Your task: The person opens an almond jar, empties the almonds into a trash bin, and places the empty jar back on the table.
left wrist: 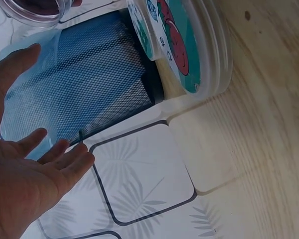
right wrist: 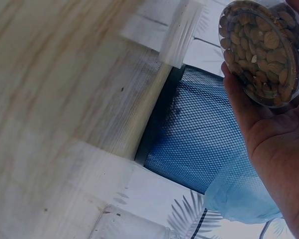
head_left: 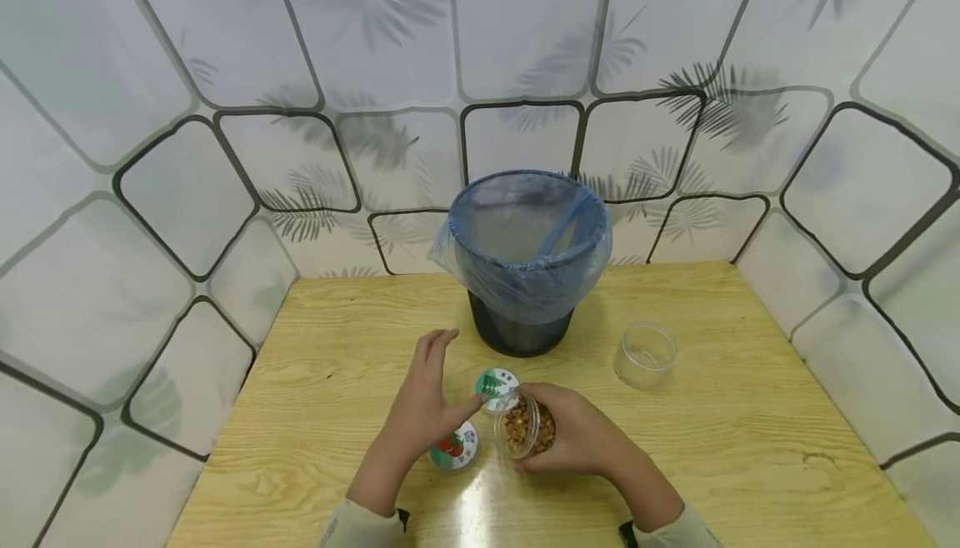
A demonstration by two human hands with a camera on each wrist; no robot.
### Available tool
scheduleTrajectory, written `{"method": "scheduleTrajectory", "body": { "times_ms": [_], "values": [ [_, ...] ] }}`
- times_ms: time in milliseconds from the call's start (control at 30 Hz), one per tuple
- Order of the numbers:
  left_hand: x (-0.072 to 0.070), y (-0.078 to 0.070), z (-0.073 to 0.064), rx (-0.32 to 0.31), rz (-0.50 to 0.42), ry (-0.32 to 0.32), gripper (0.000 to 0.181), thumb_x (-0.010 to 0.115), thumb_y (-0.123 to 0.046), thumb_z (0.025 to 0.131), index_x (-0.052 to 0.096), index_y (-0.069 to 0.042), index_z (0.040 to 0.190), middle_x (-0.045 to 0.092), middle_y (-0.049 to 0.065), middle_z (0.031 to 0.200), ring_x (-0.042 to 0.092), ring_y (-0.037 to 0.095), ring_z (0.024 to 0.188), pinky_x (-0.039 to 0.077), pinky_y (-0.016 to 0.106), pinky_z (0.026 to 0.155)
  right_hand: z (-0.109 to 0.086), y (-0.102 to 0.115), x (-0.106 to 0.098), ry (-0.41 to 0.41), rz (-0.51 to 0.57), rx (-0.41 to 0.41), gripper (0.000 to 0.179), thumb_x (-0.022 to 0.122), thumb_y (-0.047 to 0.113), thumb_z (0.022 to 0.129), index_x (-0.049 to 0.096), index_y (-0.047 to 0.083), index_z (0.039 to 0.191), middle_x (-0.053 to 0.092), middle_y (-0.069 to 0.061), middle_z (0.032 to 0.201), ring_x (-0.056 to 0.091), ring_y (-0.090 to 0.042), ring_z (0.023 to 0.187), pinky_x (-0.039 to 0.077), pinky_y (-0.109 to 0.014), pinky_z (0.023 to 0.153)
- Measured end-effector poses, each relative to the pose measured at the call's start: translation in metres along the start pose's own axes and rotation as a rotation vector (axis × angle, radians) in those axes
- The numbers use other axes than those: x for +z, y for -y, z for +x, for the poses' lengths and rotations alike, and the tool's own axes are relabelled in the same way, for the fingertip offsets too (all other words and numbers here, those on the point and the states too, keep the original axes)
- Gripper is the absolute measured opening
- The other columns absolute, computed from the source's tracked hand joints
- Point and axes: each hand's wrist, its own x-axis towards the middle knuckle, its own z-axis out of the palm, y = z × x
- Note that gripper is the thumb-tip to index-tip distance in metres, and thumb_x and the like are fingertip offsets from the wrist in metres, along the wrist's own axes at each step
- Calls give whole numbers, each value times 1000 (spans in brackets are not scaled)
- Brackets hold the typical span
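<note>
My right hand (head_left: 577, 431) grips a clear plastic jar of almonds (head_left: 517, 427), tilted so its mouth faces left. The right wrist view shows the brown almonds (right wrist: 256, 50) through the jar's clear plastic, above my palm. Held apart from the jar, my left hand (head_left: 418, 406) has its fingers spread and nothing in them. A round lid with a red fruit picture (head_left: 453, 446) lies beside its thumb; in the left wrist view this lid (left wrist: 189, 55) shows a thick clear rim. Another lid, with a green leaf picture (head_left: 491, 385), lies just behind the jar, partly covered by it.
A mesh waste bin (head_left: 517, 336) lined with a blue bag (head_left: 525, 290) stands at the back middle against the patterned wall (head_left: 408, 148). To the right on the wooden table (head_left: 720, 415) sits a clear empty tub (head_left: 643, 365).
</note>
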Motion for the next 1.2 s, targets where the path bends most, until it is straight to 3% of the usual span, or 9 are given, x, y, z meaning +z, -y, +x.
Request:
{"method": "scheduleTrajectory", "body": {
  "times_ms": [133,400,767,1200],
  "values": [
    [-2,-2,3,19,-5,-28,98,91,-33,87,35,-13,164,36,14,162,50,40,145,52,58,110,1,0,0,6,11,-2,94,100,43,71,60,9,148,68,-4,143,68,-20,128,57,-47,108],
    [-5,-4,14,117,8,-69,96,91,-32,87,37,-12,163,40,14,160,51,38,145,52,57,111,0,1,0,0,16,-3,94,102,41,69,60,10,148,69,-2,142,67,-17,128,57,-46,109],
    [-10,-6,27,175,2,-148,100,90,-38,87,33,-13,165,37,14,162,47,35,147,49,58,115,-1,3,-3,-14,24,-9,88,103,34,66,64,15,143,72,4,133,67,-8,121,57,-40,107],
    [-17,-12,43,213,16,-191,106,90,-38,87,28,-13,168,35,14,164,43,33,150,47,57,118,-1,4,-2,-4,32,-15,88,102,34,68,62,13,144,71,2,136,67,-10,122,58,-40,106]
  ]
}}
